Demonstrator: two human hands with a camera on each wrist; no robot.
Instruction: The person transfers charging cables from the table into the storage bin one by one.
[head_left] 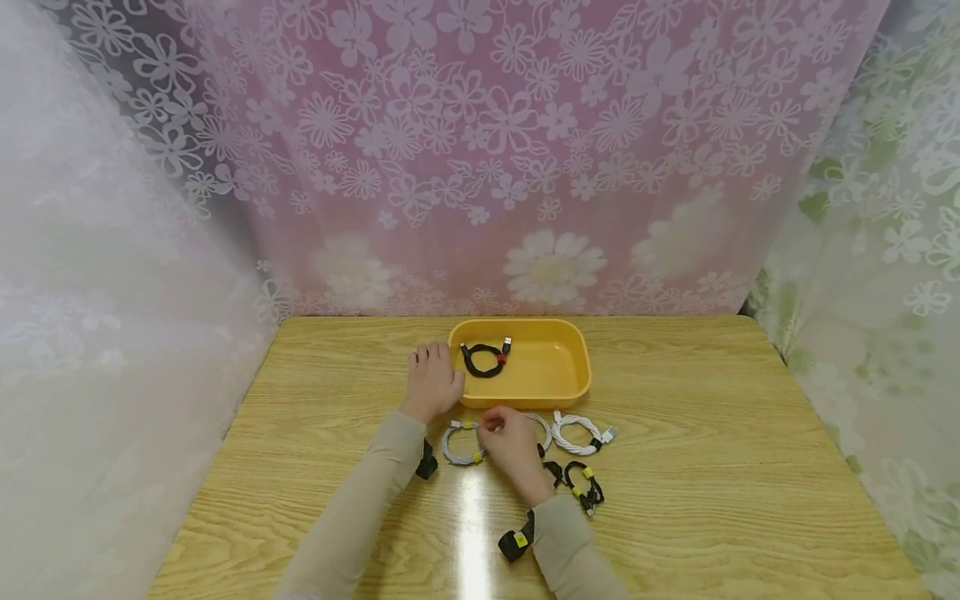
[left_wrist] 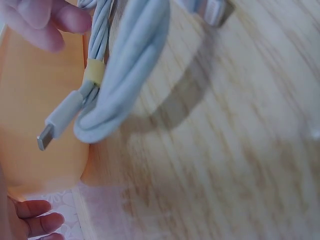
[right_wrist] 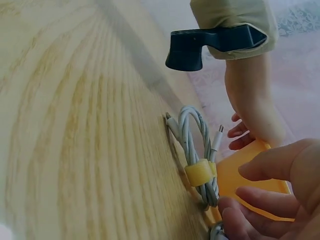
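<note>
A yellow plastic tray [head_left: 551,371] stands near the table's far edge. Its left rim has my left hand [head_left: 433,382] resting against it, fingers pointing away and the thumb at the near corner. A coiled pale grey braided charging cable [right_wrist: 186,140], tied with yellow straps, is just in front of the tray. Beside it my right hand [head_left: 510,442] reaches low, thumb and fingertips apart at the coil's edge; whether they touch it I cannot tell. In the left wrist view the grey cable [left_wrist: 127,70] looms close, its metal plug near the tray wall.
Inside the tray lies a coiled black cable [head_left: 471,365] with a red tie. Right of my right hand are another grey coil [head_left: 548,432], a white twisted cable [head_left: 558,435] and black cables [head_left: 592,493] with yellow ties. Patterned curtains [head_left: 480,208] surround the wooden table [head_left: 712,467].
</note>
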